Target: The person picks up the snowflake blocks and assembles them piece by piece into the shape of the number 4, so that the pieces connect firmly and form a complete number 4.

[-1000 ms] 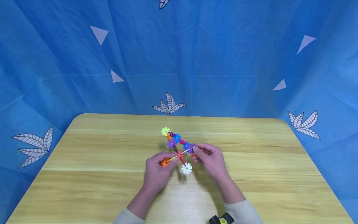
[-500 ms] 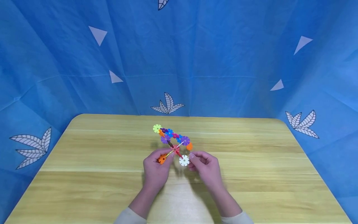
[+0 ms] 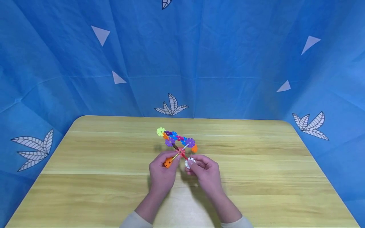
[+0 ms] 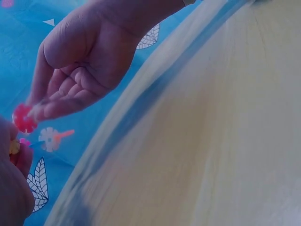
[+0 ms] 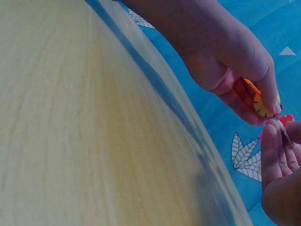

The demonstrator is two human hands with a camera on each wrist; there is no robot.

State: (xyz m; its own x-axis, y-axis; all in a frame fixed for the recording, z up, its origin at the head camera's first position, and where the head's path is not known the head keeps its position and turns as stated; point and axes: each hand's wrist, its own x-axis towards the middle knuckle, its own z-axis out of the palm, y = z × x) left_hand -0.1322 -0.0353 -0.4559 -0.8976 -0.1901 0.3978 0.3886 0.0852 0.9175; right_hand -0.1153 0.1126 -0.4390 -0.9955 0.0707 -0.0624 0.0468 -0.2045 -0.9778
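Interlocking snowflake discs of many colours form one joined piece, held above the table in the head view. My left hand [image 3: 163, 174] pinches it near the red disc [image 3: 180, 152], beside an orange disc [image 3: 168, 162]. The thumb and fingers of my right hand [image 3: 208, 174] pinch the white disc [image 3: 190, 163] at the near right end. Beyond the hands, a chain with blue and purple discs [image 3: 190, 142] runs up to a lime disc [image 3: 161, 131]. The left wrist view also shows a red disc [image 4: 24, 117] at the fingertips. Fingers partly hide the discs in both wrist views.
The wooden table [image 3: 99, 190] spreads out around and below both hands. A blue cloth [image 3: 182, 57] with white leaf and triangle prints hangs behind the table and along its sides.
My right hand has left the purple disc and moved down and left to the white disc, which it now pinches. The left hand keeps its hold; the joined discs have shifted slightly.
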